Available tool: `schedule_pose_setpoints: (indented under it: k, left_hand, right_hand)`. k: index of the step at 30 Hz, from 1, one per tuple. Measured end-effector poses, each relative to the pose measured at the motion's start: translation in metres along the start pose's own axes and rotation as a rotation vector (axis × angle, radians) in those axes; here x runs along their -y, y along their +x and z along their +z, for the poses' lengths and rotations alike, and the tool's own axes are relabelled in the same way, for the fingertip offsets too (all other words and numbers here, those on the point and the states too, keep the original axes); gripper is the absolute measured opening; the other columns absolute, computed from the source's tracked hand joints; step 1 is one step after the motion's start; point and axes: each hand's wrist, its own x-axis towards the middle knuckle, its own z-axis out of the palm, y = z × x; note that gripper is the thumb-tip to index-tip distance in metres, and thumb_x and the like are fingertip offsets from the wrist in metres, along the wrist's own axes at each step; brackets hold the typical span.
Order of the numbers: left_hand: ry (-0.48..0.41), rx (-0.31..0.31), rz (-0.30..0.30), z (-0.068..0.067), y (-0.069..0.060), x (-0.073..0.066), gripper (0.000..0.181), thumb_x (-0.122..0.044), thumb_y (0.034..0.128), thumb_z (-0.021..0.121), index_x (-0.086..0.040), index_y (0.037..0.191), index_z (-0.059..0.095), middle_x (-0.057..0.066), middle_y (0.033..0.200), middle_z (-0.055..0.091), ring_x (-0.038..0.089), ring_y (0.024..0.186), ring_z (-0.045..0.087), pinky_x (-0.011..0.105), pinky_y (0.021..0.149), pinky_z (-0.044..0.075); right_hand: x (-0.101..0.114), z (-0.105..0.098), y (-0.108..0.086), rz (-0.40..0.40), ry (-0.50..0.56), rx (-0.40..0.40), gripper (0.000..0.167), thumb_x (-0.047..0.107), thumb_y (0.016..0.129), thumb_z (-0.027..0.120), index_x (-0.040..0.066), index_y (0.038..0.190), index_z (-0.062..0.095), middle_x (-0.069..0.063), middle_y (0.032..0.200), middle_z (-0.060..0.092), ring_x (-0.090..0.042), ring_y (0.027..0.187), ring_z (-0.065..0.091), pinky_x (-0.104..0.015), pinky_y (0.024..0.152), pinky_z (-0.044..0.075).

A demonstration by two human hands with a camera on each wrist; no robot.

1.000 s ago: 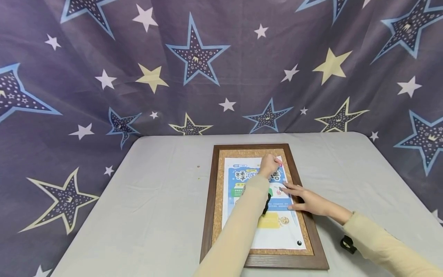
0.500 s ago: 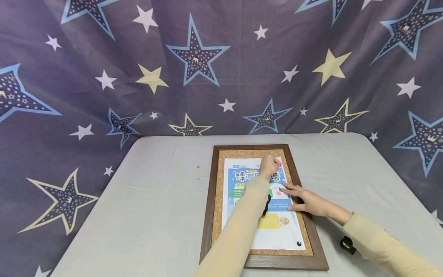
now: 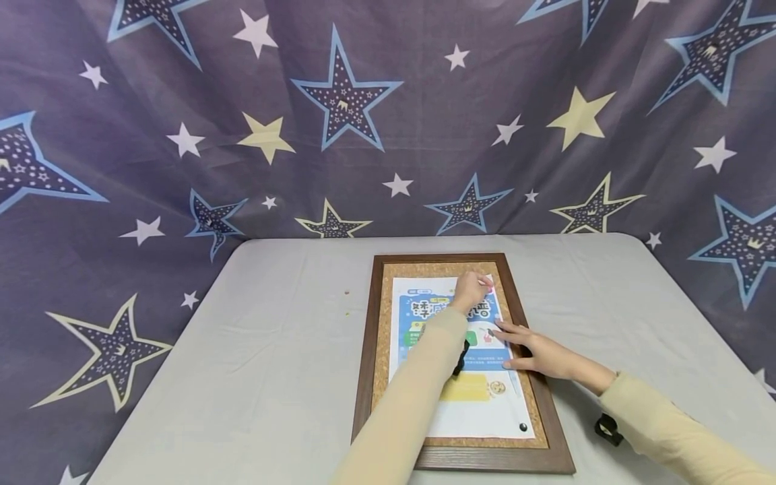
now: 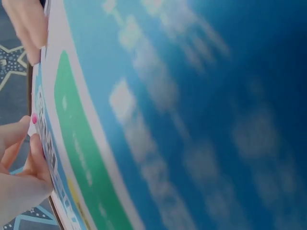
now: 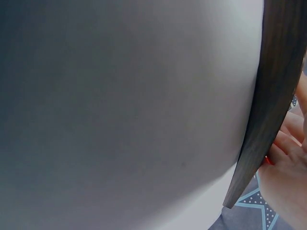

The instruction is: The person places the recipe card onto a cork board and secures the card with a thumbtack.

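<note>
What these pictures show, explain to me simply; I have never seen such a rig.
There is no machine here: a person works with two bare hands. The wide picture comes from a camera on the head; the two close ones come from a camera on each wrist. On the pale table lies a wood-framed cork board bearing a printed poster. The left hand has its fingertips at a pink pin near the poster's top right corner; whether it grips the pin is unclear. The right hand holds nothing; its spread fingers rest at the poster's right edge. A black pin sits at the lower right corner.
</note>
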Motion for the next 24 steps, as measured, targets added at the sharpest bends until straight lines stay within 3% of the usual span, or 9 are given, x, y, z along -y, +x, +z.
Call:
schedule_pose_setpoints:
  k: [1,5,7,9,12,14,19,24]
  left_hand:
    - [0.001,0.015,0.031,0.008,0.007,0.009,0.003,-0.029,0.0739,0.069,-0.03,0.072,0.07,-0.015,0.077,0.063,0.005,0.076,0.056,0.019,0.072,0.043]
    - [0.064,0.084,0.07,-0.015,-0.01,-0.007,0.01,-0.025,0.0781,0.065,-0.02,0.084,0.071,-0.006,0.087,0.065,0.009,0.079,0.057,0.022,0.07,0.044]
    - [0.055,0.115,0.098,-0.04,-0.027,-0.022,0.013,-0.027,0.079,0.065,-0.018,0.087,0.071,-0.004,0.091,0.065,0.009,0.079,0.057,0.022,0.068,0.044]
    - [0.021,0.176,0.085,-0.074,-0.05,-0.045,0.014,-0.027,0.0795,0.065,-0.017,0.088,0.07,-0.004,0.094,0.064,0.009,0.08,0.056,0.021,0.069,0.044]
    - [-0.027,0.265,0.039,-0.124,-0.085,-0.082,0.015,-0.024,0.082,0.062,-0.016,0.093,0.069,-0.002,0.101,0.062,0.01,0.085,0.056,0.022,0.074,0.045]
    - [-0.018,0.307,-0.003,-0.146,-0.102,-0.101,0.017,-0.018,0.0851,0.059,-0.011,0.098,0.067,0.002,0.106,0.06,0.013,0.092,0.055,0.024,0.079,0.044]
    - [0.005,0.306,0.075,-0.167,-0.12,-0.111,0.019,-0.01,0.0868,0.055,-0.002,0.101,0.064,0.011,0.106,0.06,0.021,0.096,0.055,0.025,0.081,0.044]
    - [0.032,0.356,0.116,-0.183,-0.124,-0.106,0.021,-0.013,0.0864,0.056,-0.005,0.104,0.064,0.008,0.103,0.062,0.018,0.091,0.056,0.023,0.075,0.045]
  right_hand:
    - [0.0,0.0,0.0,0.001,-0.002,0.0,0.06,0.027,0.082,0.061,-0.006,0.128,0.041,-0.028,0.136,0.028,-0.049,0.121,0.025,-0.058,0.092,0.028]
    - [0.0,0.001,-0.001,0.012,-0.003,0.003,0.06,0.029,0.082,0.061,-0.006,0.128,0.041,-0.028,0.136,0.028,-0.05,0.121,0.025,-0.058,0.092,0.029]
    - [0.001,0.001,-0.001,0.019,-0.001,0.007,0.061,0.03,0.082,0.06,-0.005,0.128,0.041,-0.028,0.137,0.027,-0.05,0.121,0.024,-0.059,0.092,0.028]
    - [0.001,0.001,-0.001,0.025,0.0,0.01,0.061,0.03,0.082,0.06,-0.005,0.128,0.041,-0.028,0.137,0.027,-0.05,0.121,0.024,-0.059,0.092,0.028]
    - [0.002,0.0,-0.001,0.028,0.002,0.01,0.061,0.03,0.082,0.06,-0.005,0.128,0.041,-0.028,0.137,0.027,-0.05,0.121,0.024,-0.059,0.092,0.028]
    - [0.002,0.0,-0.001,0.028,0.005,0.011,0.061,0.03,0.082,0.06,-0.006,0.128,0.041,-0.028,0.137,0.027,-0.05,0.121,0.024,-0.059,0.092,0.028]
    - [0.003,-0.001,0.0,0.025,0.015,0.016,0.061,0.029,0.083,0.06,-0.006,0.128,0.04,-0.028,0.137,0.026,-0.05,0.121,0.023,-0.059,0.092,0.028]
    - [0.001,0.0,0.0,0.024,0.016,0.015,0.061,0.03,0.083,0.06,-0.005,0.129,0.04,-0.028,0.137,0.026,-0.049,0.122,0.023,-0.058,0.092,0.029]
